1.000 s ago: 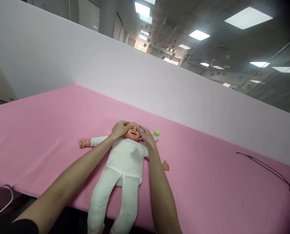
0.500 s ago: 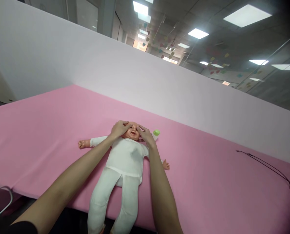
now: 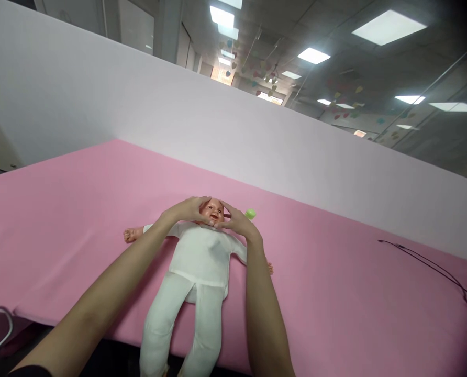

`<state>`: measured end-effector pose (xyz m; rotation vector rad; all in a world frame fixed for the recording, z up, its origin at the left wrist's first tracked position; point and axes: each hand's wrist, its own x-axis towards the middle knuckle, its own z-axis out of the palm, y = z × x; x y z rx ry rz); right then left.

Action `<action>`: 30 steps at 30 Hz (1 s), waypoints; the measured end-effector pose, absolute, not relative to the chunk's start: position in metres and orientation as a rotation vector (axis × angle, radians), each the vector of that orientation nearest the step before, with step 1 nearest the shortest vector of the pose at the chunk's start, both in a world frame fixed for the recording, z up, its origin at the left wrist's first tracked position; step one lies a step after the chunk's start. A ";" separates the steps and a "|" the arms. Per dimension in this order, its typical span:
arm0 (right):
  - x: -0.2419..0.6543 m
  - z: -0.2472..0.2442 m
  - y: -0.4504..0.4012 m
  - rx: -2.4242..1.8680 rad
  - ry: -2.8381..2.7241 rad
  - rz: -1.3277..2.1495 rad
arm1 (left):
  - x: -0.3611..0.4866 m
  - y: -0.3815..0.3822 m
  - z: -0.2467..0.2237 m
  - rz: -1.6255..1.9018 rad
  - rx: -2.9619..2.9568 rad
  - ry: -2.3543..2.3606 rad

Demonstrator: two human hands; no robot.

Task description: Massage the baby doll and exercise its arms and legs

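Observation:
A baby doll (image 3: 200,256) in white top and trousers lies on its back on the pink cover, arms spread and smiling face up. My left hand (image 3: 191,209) rests against one side of its head, fingertips by the forehead and thumb near the chin. Against the opposite cheek, my right hand (image 3: 236,221) mirrors it, thumb also close to the chin. Both hands are open and curved, thumbs apart from the fingers, framing the face without covering the eyes or mouth. The backs of my hands hide the sides of the doll's head.
Just beyond my right hand is a small green-topped item (image 3: 251,214), its lower part mostly hidden. A thin black cable (image 3: 425,263) lies at the right on the pink-covered table (image 3: 327,293). A white cable (image 3: 9,319) loops at the left front edge. A pale partition (image 3: 237,136) stands behind.
My thumbs have moved down from the doll's eye area to beside its chin, uncovering the eyes. Both wrists have bent outward, and the right forearm covers more of the doll's arm.

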<state>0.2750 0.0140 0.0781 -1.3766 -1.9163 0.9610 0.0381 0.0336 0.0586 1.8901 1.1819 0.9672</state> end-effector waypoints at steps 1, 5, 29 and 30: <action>0.275 0.078 0.014 -1.383 -1.934 0.907 | 0.038 0.033 0.060 0.895 1.930 1.144; 0.278 0.077 0.015 -1.339 -1.937 0.931 | 0.031 0.035 0.062 0.753 2.047 1.062; 0.290 0.076 0.018 -1.379 -1.973 1.089 | 0.023 0.033 0.067 0.755 2.234 1.061; 0.288 0.077 0.017 -1.411 -2.003 1.044 | 0.026 0.032 0.068 0.743 2.255 1.094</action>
